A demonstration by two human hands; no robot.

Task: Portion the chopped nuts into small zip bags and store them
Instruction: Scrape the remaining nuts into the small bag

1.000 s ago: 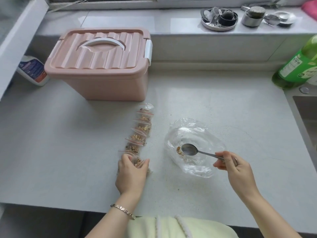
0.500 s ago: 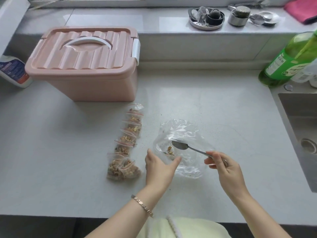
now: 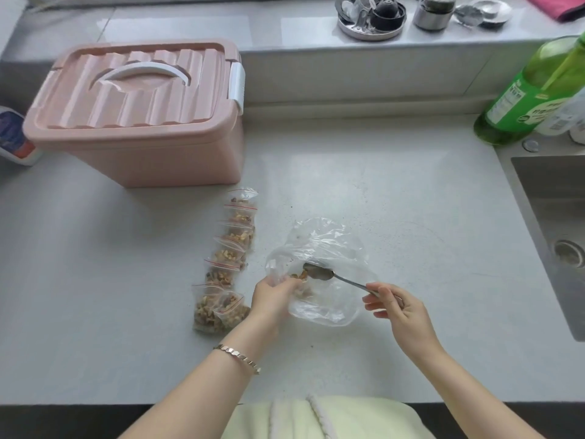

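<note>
A large clear plastic bag (image 3: 326, 248) lies on the grey counter (image 3: 395, 198) with a few chopped nuts (image 3: 300, 275) left inside. My left hand (image 3: 273, 297) grips the bag's left edge. My right hand (image 3: 395, 307) holds a metal spoon (image 3: 319, 274) by its handle, and the spoon's bowl sits inside the bag beside the nuts. Several small zip bags of nuts (image 3: 232, 245) lie in an overlapping row left of the big bag, the nearest one (image 3: 218, 312) the fullest.
A pink lidded storage box (image 3: 139, 118) with a white handle stands at the back left. A green bottle (image 3: 531, 96) stands at the right by a steel sink (image 3: 557, 236). Dishes (image 3: 370, 14) sit on the ledge behind. A white bottle (image 3: 14, 137) lies far left.
My left hand left the nearest small zip bag, moved right and took hold of the large bag's edge. The spoon stayed in the bag, its bowl now lower beside the nuts.
</note>
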